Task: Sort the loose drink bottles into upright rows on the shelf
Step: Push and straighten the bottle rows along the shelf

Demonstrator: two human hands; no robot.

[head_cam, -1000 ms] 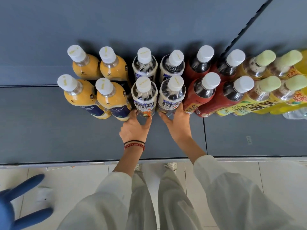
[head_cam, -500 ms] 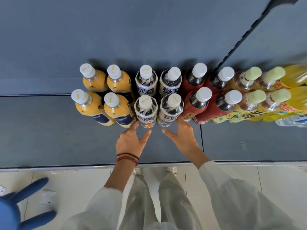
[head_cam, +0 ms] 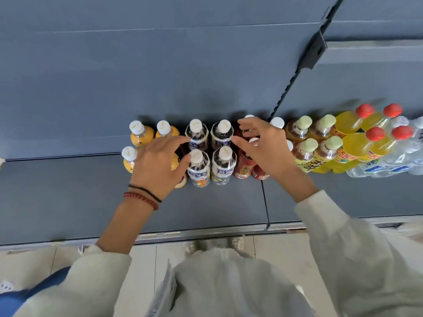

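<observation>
Upright drink bottles stand two deep along the back of the grey shelf point(head_cam: 68, 191). From left: orange juice bottles point(head_cam: 139, 135), clear bottles with white caps point(head_cam: 198, 167), red tea bottles point(head_cam: 244, 167), green-capped tea bottles point(head_cam: 305, 150), yellow bottles with red caps point(head_cam: 370, 143) and water bottles point(head_cam: 398, 161). My left hand point(head_cam: 158, 167) hovers over the front orange bottles, fingers spread, the thumb next to a clear bottle's cap. My right hand point(head_cam: 263, 148) hovers over the red tea bottles, fingers apart, hiding most of them. Neither hand grips anything.
A slotted upright post point(head_cam: 297, 72) with a dark bracket point(head_cam: 313, 51) divides the back panel. The shelf's front edge point(head_cam: 206, 232) runs below my wrists, with pale floor tiles beneath. A blue object point(head_cam: 13, 296) lies at the lower left.
Both hands lifted from the shelf surface in front of the clear bottles and now hover above the bottle tops. The view pulled back and shifted right, showing more bottles.
</observation>
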